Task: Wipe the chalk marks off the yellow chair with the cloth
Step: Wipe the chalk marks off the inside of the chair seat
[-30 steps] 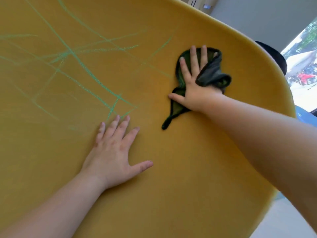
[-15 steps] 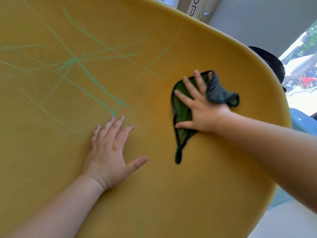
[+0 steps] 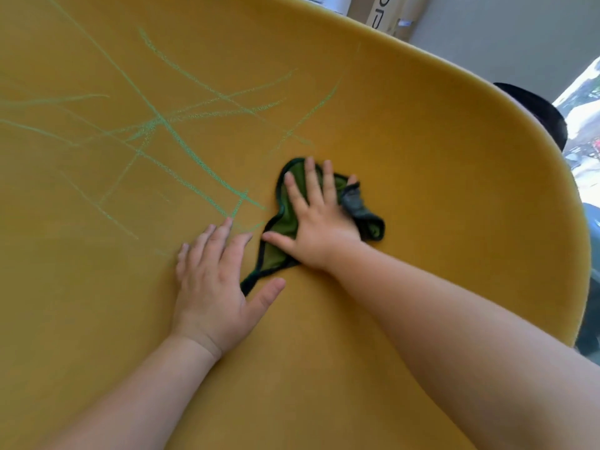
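Pressing the cloth (image 3: 287, 216) flat to the chair (image 3: 438, 164), your right hand (image 3: 316, 222) lay on top of it with fingers straight and slightly spread, thumb out to the left; nothing was pinched. Your left hand (image 3: 214, 280) rested palm-down on bare seat just beside it, four fingers close together, thumb splayed toward the cloth's thin tail and holding nothing. The cloth sat mid-seat, well in from the rim. Its long axis ran from that tail, pointing down-left at your left thumb, up to the rounded lobe under your right fingertips; a grey fold bunched off to the right by the little finger. The chalk marks (image 3: 181, 141) lay up and left of the cloth, green and unwiped. Their main strokes ran diagonally from upper left down to lower right, ending just beside the cloth's left edge and right at your left fingertips. A fainter stroke sat above the right fingertips. Judgement: the left hand was nearer the chalk, but the right hand carried the cloth, so the next wipe called for a push up and left along those strokes. The left hand covered the nearest stroke ends and likely needed shifting. A box (image 3: 380, 14) showed beyond the rim.
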Available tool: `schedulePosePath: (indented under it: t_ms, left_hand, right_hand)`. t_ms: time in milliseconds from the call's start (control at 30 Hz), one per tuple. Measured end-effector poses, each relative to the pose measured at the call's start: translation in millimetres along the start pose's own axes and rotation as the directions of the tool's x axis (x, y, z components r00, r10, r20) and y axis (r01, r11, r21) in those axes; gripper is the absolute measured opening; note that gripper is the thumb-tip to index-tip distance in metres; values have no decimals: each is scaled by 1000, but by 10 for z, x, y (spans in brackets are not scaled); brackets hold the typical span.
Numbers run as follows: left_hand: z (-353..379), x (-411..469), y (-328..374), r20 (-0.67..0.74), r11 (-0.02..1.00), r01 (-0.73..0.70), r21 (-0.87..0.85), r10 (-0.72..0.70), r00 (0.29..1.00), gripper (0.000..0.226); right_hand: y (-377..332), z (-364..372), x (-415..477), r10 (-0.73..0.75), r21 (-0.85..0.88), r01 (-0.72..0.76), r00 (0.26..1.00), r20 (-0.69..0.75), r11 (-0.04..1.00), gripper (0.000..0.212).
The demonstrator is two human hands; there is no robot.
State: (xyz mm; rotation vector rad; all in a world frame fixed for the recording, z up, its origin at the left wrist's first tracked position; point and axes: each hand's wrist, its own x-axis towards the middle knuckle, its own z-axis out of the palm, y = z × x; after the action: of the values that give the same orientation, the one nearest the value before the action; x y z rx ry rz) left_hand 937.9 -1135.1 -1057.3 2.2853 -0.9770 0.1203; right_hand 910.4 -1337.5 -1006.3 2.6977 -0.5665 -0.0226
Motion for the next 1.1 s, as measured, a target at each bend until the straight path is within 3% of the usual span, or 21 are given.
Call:
schedulePosePath:
  t_ms: [133, 200, 267, 367, 500, 667, 733, 800, 900, 1000, 1100]
  left_hand:
    - [31, 6, -1, 7, 1000, 19, 23, -20, 1000, 93]
    - [58, 4, -10, 19, 999, 42, 30, -42, 999, 95]
    - [74, 8, -35, 20, 998, 55, 17, -55, 998, 96]
    - [76, -3, -47, -1, 999, 51, -9, -51, 999, 91]
    - [87, 4, -51, -24, 999, 49, -10, -49, 999, 87]
    - [62, 23, -82, -178, 993, 69, -97, -85, 980, 82]
    - [51, 21, -87, -216, 989, 76, -127, -102, 971, 80]
    - [45, 11, -78, -214, 989, 75, -130, -102, 972, 79]
    - [49, 8, -85, -215, 988, 86, -132, -113, 970, 75]
    - [77, 20, -104, -243, 986, 84, -141, -116, 963, 71]
    - [98, 38, -111, -270, 986, 72, -148, -111, 956, 67]
  right_hand:
    - [169, -14, -210, -234, -47, 241, 964, 124, 969, 103]
    - [664, -187, -150, -136, -177, 149, 987, 85, 973, 106]
    - [1199, -477, 20, 29, -313, -51, 997, -76, 948, 108]
    - [1559, -815, 256, 64, -415, -164, 968, -243, 895, 115]
    - [1153, -652, 458, 78, -300, -157, 962, -260, 941, 133]
    - [111, -118, 372, 159, 28, -156, 977, -139, 987, 135]
    - [-197, 23, 217, 74, 93, -67, 994, -80, 993, 127]
    - [-293, 108, 12, -105, 114, 107, 994, -28, 988, 117]
    - [71, 101, -163, -287, -8, 287, 957, -34, 958, 110]
    - [864, -251, 37, -157, -274, 145, 987, -23, 951, 120]
    - [1341, -703, 363, -28, -460, -56, 984, -174, 886, 122]
